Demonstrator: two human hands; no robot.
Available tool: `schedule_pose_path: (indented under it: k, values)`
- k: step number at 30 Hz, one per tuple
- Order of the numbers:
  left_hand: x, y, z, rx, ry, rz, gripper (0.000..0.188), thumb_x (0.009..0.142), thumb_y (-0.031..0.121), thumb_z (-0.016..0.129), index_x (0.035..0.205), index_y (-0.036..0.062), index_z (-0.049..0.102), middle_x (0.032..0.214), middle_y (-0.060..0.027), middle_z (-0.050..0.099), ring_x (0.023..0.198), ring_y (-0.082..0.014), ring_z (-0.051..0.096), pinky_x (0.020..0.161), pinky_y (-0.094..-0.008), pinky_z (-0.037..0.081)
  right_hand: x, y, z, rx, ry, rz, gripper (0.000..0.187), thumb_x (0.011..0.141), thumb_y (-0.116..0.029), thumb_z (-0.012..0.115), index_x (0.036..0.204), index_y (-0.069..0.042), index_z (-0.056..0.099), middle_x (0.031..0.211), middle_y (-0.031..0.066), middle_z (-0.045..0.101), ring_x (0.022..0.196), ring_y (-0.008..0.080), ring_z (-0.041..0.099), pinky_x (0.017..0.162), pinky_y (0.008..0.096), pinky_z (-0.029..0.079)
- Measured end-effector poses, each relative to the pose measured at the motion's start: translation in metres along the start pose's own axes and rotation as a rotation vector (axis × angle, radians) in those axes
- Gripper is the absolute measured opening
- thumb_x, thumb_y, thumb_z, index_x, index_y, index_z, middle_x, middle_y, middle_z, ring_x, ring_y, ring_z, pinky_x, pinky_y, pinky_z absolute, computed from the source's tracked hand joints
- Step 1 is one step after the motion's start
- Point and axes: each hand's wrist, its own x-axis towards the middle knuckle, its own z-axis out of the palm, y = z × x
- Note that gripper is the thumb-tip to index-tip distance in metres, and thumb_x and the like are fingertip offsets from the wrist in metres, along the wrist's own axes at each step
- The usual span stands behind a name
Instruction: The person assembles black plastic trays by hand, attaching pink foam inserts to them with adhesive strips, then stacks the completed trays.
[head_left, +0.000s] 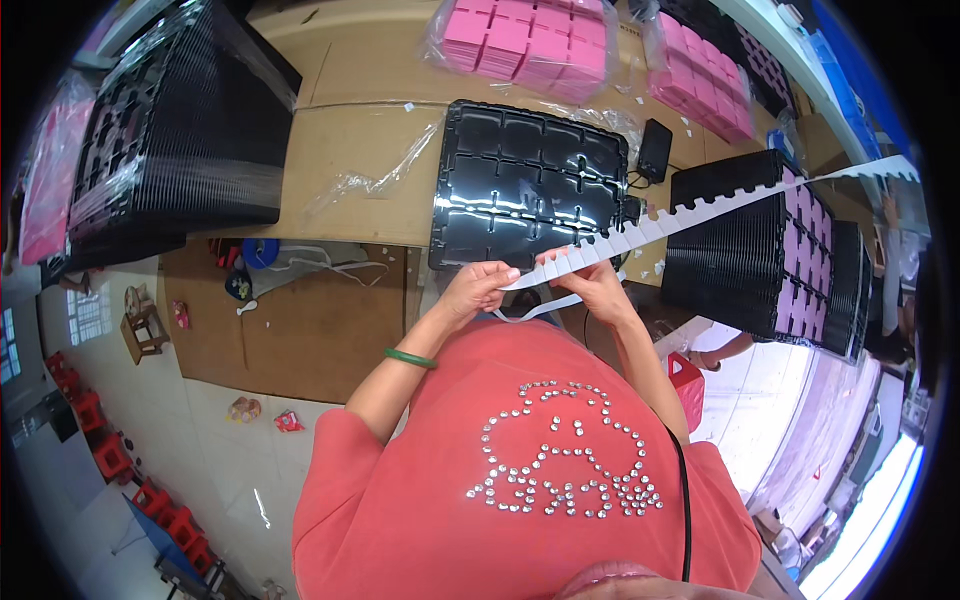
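Observation:
A long white strip (690, 215) with a notched edge runs from my hands up to the right, across the stacked trays there. My left hand (480, 288) pinches its near end between thumb and fingers. Slightly to the right, my right hand (597, 290) also grips the strip, its fingers curled beneath. A narrow white length of it loops below both hands, close to my shirt. Just beyond my hands, a glossy black plastic tray (530, 215) with moulded compartments lies on the cardboard-covered table (355, 150).
Tall stacks of black trays stand at left (190, 150) and right, the right stack (720, 255) with pink pieces at its side. Plastic-wrapped pink bundles (525, 40) lie at the back. A small black box (655, 148) with a cord sits beside the tray. Red stools (110, 455) line the lower left.

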Motion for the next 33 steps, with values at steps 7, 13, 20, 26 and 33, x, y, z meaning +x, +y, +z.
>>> schedule_pose_path:
  k: [7,13,20,26,33]
  values:
    - [-0.023,-0.014,0.005,-0.064,0.085,0.046,0.017,0.097,0.023,0.064,0.089,0.0082,0.062,0.057,0.0103,0.039,0.046,-0.0002,0.031,0.046,-0.0198,0.025,0.009,-0.004,0.009,-0.052,-0.217,-0.064,0.017,0.090,-0.004,0.064,0.108,-0.003,0.065,0.108,0.0034,0.066,0.099,0.0116,0.061,0.088,0.0267,0.048]
    - [-0.037,-0.028,0.004,-0.145,0.121,0.146,0.017,0.096,0.023,0.065,0.088,0.0079,0.063,0.061,0.0093,0.046,0.047,0.0004,0.034,0.045,-0.0189,0.025,0.027,0.006,0.010,-0.276,-0.382,-0.154,0.010,0.093,-0.010,0.063,0.097,-0.002,0.067,0.097,0.0028,0.066,0.091,0.0100,0.060,0.083,0.0247,0.046]
    - [-0.065,-0.035,0.014,0.027,0.327,0.354,0.018,0.095,0.023,0.066,0.085,0.0085,0.063,0.062,0.0090,0.049,0.051,0.0001,0.035,0.047,-0.0191,0.026,0.087,0.020,0.019,-0.772,-0.085,-0.278,0.022,0.087,-0.023,0.071,0.093,-0.001,0.071,0.083,0.0088,0.069,0.075,0.0177,0.063,0.072,0.0304,0.050]
    - [-0.070,-0.034,0.024,0.082,0.260,0.283,0.020,0.095,0.025,0.066,0.086,0.0068,0.065,0.068,0.0085,0.054,0.055,0.0011,0.038,0.050,-0.0179,0.029,0.140,0.061,0.063,-1.160,-0.086,-0.601,0.012,0.084,-0.015,0.068,0.089,-0.003,0.070,0.085,0.0121,0.067,0.085,0.0309,0.061,0.076,0.0409,0.050]
    - [-0.067,-0.030,0.014,0.125,0.236,0.277,0.023,0.095,0.026,0.066,0.088,0.0042,0.065,0.071,0.0068,0.058,0.060,0.0007,0.043,0.053,-0.0184,0.033,0.144,0.073,0.073,-1.133,0.026,-0.589,0.012,0.080,-0.014,0.067,0.080,-0.003,0.072,0.081,0.0171,0.069,0.081,0.0364,0.065,0.077,0.0437,0.053]
